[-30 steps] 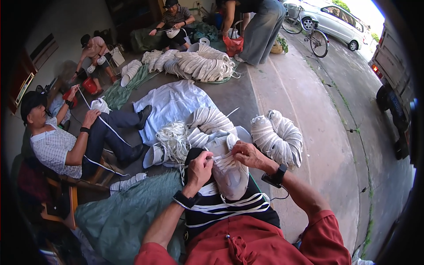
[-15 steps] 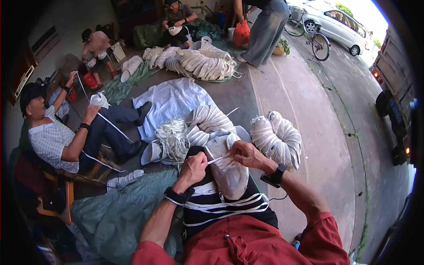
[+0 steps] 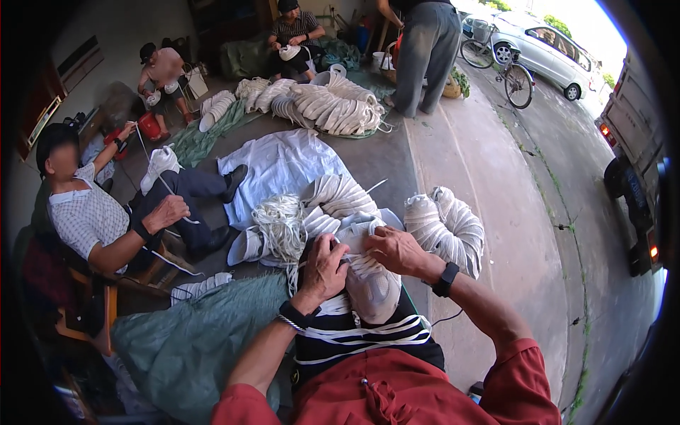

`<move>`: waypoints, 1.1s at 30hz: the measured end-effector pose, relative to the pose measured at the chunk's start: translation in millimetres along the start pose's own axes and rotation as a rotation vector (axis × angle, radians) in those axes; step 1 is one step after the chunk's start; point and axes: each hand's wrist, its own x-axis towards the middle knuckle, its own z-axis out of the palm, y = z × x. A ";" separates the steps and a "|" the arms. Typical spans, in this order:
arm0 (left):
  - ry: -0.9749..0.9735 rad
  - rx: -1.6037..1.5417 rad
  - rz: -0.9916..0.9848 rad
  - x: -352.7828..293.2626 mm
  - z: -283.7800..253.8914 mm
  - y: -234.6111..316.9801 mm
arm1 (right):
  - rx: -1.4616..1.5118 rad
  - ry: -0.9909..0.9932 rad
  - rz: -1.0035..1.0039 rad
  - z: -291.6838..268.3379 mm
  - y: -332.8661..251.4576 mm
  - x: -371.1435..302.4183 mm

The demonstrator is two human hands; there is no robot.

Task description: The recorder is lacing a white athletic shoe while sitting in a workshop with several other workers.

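Note:
A white shoe upper [image 3: 375,294] lies across my lap, toe toward me, with white lacing over its front. My left hand [image 3: 322,270] is closed at the left edge of its opening, fingers bent against it; its fingertips are partly hidden. At the right side of the lacing my right hand [image 3: 398,249] is closed in a pinch on the shoelace, most of which is hidden by the fingers. Loose white laces [image 3: 368,338] lie over the dark cloth on my thighs. Beyond my left hand hangs a thick bunch of white laces [image 3: 278,223].
Nested white uppers [image 3: 340,195] stand just ahead, and a curled stack [image 3: 445,225] lies to the right. Green sheeting [image 3: 195,340] spreads at left. A seated co-worker [image 3: 92,212] laces a shoe. A bicycle [image 3: 506,74], car [image 3: 545,49] and truck [image 3: 634,163] stand at right.
My left hand has moved up and inward to the shoe's edge, and the taut lace that it held no longer shows. My right hand has shifted slightly left. The co-worker's near hand has moved right.

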 end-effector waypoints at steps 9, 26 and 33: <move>-0.066 -0.007 0.024 4.4 2.0 -7.9 | -0.269 -0.044 -0.215 4.1 6.4 4.0; 0.010 -0.071 0.052 9.6 13.4 10.0 | -0.013 -0.014 0.054 -5.2 24.3 -9.0; -0.039 -0.036 -0.003 8.3 23.9 -0.2 | -0.134 -0.034 0.004 -2.4 31.1 -16.9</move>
